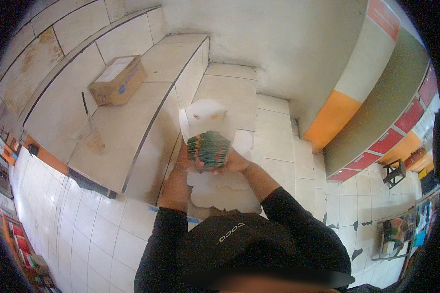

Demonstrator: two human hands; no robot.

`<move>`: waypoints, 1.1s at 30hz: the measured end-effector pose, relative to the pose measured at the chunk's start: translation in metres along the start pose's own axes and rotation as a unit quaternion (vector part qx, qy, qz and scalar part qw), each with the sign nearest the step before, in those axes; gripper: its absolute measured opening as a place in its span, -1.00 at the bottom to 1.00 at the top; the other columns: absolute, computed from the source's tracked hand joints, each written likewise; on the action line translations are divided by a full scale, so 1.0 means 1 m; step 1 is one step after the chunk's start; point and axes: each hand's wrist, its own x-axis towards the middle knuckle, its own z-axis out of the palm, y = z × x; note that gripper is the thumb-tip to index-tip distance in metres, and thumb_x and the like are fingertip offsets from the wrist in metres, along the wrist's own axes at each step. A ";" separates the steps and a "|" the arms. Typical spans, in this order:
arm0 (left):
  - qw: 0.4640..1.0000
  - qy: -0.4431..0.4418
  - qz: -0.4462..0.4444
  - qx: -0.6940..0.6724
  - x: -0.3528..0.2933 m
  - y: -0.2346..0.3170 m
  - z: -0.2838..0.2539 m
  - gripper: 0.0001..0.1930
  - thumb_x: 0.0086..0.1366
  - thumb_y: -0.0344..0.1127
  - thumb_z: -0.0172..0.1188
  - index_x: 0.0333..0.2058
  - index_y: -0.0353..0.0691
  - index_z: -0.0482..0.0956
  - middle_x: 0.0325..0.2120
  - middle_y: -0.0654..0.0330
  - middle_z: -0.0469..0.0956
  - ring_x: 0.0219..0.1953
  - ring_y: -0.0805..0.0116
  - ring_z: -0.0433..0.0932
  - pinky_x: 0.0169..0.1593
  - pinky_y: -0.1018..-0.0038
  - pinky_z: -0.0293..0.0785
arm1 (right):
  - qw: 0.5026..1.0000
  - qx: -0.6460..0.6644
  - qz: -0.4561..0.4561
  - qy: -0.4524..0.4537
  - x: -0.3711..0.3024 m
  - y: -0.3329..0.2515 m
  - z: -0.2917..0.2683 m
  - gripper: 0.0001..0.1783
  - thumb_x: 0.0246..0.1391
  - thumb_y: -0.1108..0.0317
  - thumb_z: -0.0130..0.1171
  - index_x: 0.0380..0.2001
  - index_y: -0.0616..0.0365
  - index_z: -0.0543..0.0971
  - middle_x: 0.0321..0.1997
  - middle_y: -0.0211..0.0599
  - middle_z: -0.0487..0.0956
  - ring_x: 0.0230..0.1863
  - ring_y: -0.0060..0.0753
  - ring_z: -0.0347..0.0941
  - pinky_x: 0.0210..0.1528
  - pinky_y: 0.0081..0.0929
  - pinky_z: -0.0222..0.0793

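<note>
Between my two hands is a stack of green and orange flat packets (209, 150), held upright in front of my body. My left hand (184, 159) is closed round the stack's left side, and my right hand (233, 161) grips its right side from below. Some fingers are hidden behind the packets. Right behind the stack stands a white bag or container (203, 115) with two small orange-toned spots on its far side; I cannot tell whether the packets touch it. Nearer my body lies a pale, crumpled-looking white sheet or bag (224, 194), partly covered by my arms.
On the tiled ledge to the left sits a cardboard box (117, 80) with a white label. Beside it lies a thin dark stick with a brownish end (92, 139). A wall and an orange-white pillar (333, 115) rise ahead right. A dark stool (394, 174) stands far right.
</note>
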 end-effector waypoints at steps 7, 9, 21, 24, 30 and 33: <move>0.995 0.084 0.011 0.044 0.001 -0.009 -0.012 0.03 -0.31 -0.22 0.43 0.16 -0.15 0.00 0.10 0.14 0.14 0.14 0.12 0.15 0.11 0.19 0.22 | 0.999 0.018 0.031 0.016 0.028 -0.048 -0.009 0.59 -0.69 0.16 0.57 0.19 0.22 -0.48 0.23 -0.09 0.08 0.24 -0.16 0.04 0.29 -0.26 -0.20; 0.977 0.082 0.075 0.181 0.009 -0.007 -0.014 0.16 -0.29 0.00 0.41 0.20 -0.14 -0.21 0.18 0.09 -0.07 0.22 0.09 -0.04 0.17 0.15 0.06 | 0.998 0.008 0.001 0.065 0.040 -0.045 -0.027 0.57 -0.67 0.13 0.57 0.19 0.23 -0.46 0.22 -0.05 0.07 0.23 -0.14 0.06 0.27 -0.24 -0.14; 0.885 0.070 -0.067 0.455 -0.074 0.023 0.019 0.10 -0.12 0.14 0.31 0.22 -0.19 -0.22 0.22 -0.02 -0.24 0.27 0.04 -0.20 0.22 0.09 -0.07 | 0.839 -0.303 0.144 0.429 0.080 0.085 -0.091 0.45 -0.71 0.05 0.53 0.19 0.33 -0.21 0.11 0.17 0.10 0.11 0.15 0.07 0.18 -0.16 0.02; 0.868 0.069 -0.077 0.486 -0.090 0.006 0.004 0.02 -0.08 0.11 0.30 0.20 -0.21 -0.12 0.21 -0.03 -0.21 0.26 0.00 -0.14 0.22 0.09 -0.05 | 0.818 -0.338 0.158 0.439 0.085 0.096 -0.086 0.48 -0.71 0.02 0.53 0.21 0.29 -0.24 0.14 0.20 0.09 0.12 0.19 0.06 0.17 -0.15 0.02; 0.743 0.053 -0.024 0.667 -0.097 0.044 0.021 -0.16 -0.02 0.06 0.25 0.13 -0.28 0.10 0.14 -0.11 0.02 0.18 -0.08 0.06 0.16 0.06 0.03 | 0.802 -0.390 0.329 0.309 0.075 0.063 -0.079 0.50 -0.67 -0.10 0.50 0.21 0.27 -0.28 0.21 0.23 0.01 0.21 0.22 -0.03 0.20 -0.11 -0.02; 0.637 0.050 0.037 0.768 -0.112 0.076 0.020 -0.23 0.03 0.04 0.20 0.12 -0.29 0.14 0.08 -0.15 0.16 0.14 -0.11 0.13 0.14 0.08 0.07 | 0.838 -0.364 0.247 0.322 0.033 0.053 -0.078 0.26 -0.44 0.09 0.45 0.21 0.28 -0.15 0.22 0.18 0.00 0.26 0.11 -0.10 0.24 -0.18 -0.05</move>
